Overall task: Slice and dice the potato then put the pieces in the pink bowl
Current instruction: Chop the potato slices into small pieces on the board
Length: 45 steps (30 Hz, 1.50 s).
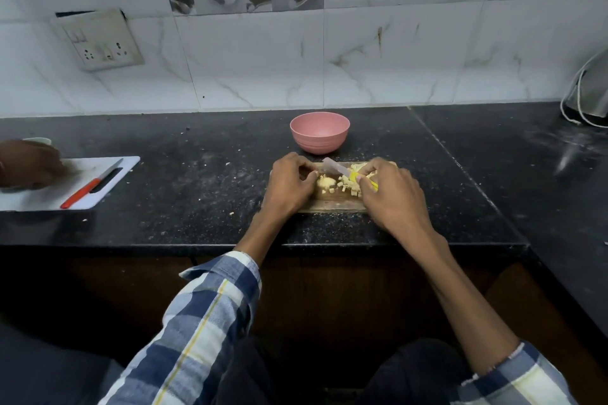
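Most of the potato (pixel 342 182) lies diced between my hands. My right hand (pixel 391 194) grips the yellow-handled knife (pixel 353 174), my left hand (pixel 289 184) steadies the uncut chunk. The pink bowl (pixel 319 132), beyond them, holds nothing yet.

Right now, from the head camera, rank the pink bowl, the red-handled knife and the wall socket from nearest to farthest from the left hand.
Measured from the left hand on the wooden board:
1. Pink bowl, just behind the hand, slightly to its right.
2. Red-handled knife, off to the left on the white cutting board.
3. Wall socket, up on the tiled wall, far left and behind.
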Tool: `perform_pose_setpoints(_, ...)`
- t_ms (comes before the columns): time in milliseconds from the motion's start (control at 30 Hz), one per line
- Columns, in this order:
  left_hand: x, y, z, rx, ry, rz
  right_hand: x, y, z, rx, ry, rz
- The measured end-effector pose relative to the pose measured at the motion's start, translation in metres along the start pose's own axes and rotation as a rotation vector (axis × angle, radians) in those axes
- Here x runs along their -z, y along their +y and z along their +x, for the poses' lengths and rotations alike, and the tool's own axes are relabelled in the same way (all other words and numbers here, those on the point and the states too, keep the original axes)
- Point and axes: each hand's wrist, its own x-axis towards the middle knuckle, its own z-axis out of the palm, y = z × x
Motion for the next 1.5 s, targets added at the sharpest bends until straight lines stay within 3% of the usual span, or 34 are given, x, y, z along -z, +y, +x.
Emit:
perform_pose_setpoints(67, -0.008, 0.005, 0.003, -0.025, -0.052, -0.032, -0.001, 0.014, 0.017, -0.013, 0.034, 0.062)
perform_pose_setpoints(167, -0.022, 0.012, 0.011, 0.070, -0.197, -0.148, -0.002, 0.045, 0.048, -0.027, 0.120, 0.109)
perform_pose_setpoints(367, -0.043, 0.030, 0.021, 0.185, -0.291, -0.270, -0.015, 0.117, 0.096, -0.267, -0.053, 0.333)
perform_pose_setpoints(500, -0.058, 0.038, 0.024, 0.219, -0.314, -0.327, -0.018, 0.124, 0.096, -0.221, -0.103, 0.385)
perform_pose_setpoints(700, -0.076, 0.061, 0.032, 0.283, -0.321, -0.490, -0.027, 0.128, 0.097, -0.164, -0.115, 0.270)
perform_pose_setpoints(1033, -0.084, 0.054, 0.039, 0.238, -0.168, -0.459, -0.030, 0.137, 0.100, -0.128, -0.094, 0.315)
perform_pose_setpoints(1233, -0.081, 0.063, 0.041, 0.071, -0.166, -0.359, -0.025, 0.132, 0.099, -0.177, 0.007, 0.572)
perform_pose_setpoints(1367, -0.074, 0.073, 0.039, -0.024, -0.205, -0.347, -0.013, 0.119, 0.089, -0.108, -0.091, 0.756)
perform_pose_setpoints(1500, -0.062, 0.072, 0.035, -0.013, -0.162, -0.372, -0.012, 0.114, 0.086, -0.052, -0.162, 0.730)
